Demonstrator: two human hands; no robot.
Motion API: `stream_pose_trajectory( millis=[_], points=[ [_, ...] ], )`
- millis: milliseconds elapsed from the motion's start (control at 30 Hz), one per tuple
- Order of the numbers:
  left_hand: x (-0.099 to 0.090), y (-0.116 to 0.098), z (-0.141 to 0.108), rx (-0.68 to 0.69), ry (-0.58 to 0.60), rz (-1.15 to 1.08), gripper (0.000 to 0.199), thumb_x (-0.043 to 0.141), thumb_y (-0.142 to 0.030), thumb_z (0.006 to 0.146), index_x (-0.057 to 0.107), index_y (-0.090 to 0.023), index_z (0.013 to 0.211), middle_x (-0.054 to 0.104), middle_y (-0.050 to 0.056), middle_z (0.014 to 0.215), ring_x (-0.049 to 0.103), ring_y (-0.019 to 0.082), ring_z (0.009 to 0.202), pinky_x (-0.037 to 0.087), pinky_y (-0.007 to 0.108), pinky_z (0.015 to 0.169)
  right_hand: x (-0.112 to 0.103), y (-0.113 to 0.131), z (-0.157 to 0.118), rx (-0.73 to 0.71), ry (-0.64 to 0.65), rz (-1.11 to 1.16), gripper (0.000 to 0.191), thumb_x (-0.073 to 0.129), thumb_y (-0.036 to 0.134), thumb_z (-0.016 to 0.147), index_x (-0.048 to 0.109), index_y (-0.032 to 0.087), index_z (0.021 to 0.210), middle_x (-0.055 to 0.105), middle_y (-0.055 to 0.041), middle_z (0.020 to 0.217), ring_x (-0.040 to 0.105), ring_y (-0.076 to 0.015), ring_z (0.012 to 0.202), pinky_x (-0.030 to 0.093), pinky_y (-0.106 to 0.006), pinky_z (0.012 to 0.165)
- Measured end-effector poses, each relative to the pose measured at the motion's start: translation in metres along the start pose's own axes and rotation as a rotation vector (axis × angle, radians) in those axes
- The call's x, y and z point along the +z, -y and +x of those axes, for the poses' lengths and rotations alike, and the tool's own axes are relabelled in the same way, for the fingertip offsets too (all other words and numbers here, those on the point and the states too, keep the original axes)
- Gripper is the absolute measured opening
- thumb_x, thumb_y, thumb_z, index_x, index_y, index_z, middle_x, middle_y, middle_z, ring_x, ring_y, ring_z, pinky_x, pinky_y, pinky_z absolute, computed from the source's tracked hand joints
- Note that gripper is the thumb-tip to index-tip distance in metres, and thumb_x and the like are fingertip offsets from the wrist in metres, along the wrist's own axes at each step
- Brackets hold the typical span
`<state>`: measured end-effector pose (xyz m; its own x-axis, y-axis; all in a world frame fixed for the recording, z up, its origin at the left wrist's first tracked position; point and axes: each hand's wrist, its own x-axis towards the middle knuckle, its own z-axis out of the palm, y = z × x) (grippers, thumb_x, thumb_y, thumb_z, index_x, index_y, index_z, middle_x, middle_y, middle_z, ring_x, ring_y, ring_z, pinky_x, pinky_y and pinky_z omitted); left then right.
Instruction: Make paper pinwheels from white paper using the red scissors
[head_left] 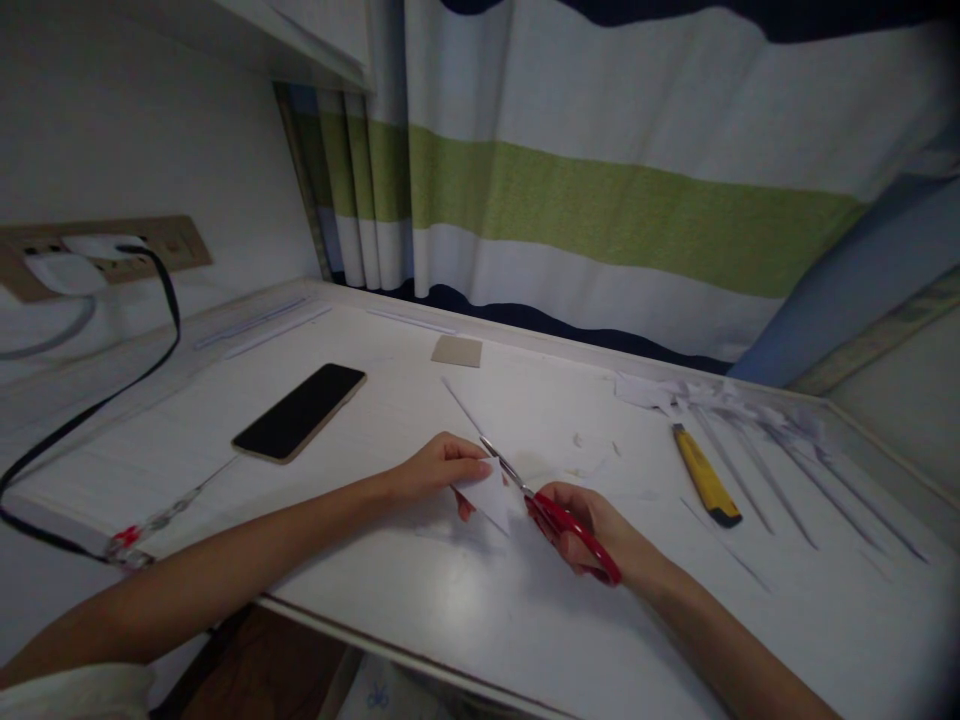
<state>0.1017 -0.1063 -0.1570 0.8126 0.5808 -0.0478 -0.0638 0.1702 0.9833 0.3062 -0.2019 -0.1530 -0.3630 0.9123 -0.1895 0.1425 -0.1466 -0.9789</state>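
Observation:
Between thumb and fingers, my left hand [439, 468] pinches a small white piece of paper [487, 497] with a pointed lower corner. My right hand [589, 525] grips the red handles of a pair of scissors [561, 520]. The metal blades point up and left, lying along the paper's upper right edge. Whether paper sits between the blades, I cannot tell. Beyond the blade tips, a thin white strip [461, 408] slants across the desk.
A black phone [300, 412] lies left of my hands. A grey-beige square [457, 351] rests near the back edge. To the right are a yellow box cutter [705, 475], several thin paper strips and crumpled paper scraps [720, 398]. A black cable [169, 300] hangs from the wall socket.

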Motion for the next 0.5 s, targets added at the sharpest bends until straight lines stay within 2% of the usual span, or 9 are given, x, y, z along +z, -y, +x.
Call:
stream_pose_trajectory(
  millis=[500],
  points=[
    [0.0017, -0.0007, -0.0009, 0.000, 0.001, -0.059, 0.025, 0.061, -0.029, 0.067, 0.066, -0.006, 0.071, 0.059, 0.002, 0.045, 0.051, 0.008, 0.034, 0.040, 0.015, 0.032, -0.0018, 0.0071, -0.0032, 0.012, -0.021, 0.015, 0.040, 0.069, 0.043, 0.055, 0.050, 0.016, 0.078, 0.046, 0.0069, 0.053, 0.036, -0.0036, 0.036, 0.028, -0.015, 0.031]
  ],
)
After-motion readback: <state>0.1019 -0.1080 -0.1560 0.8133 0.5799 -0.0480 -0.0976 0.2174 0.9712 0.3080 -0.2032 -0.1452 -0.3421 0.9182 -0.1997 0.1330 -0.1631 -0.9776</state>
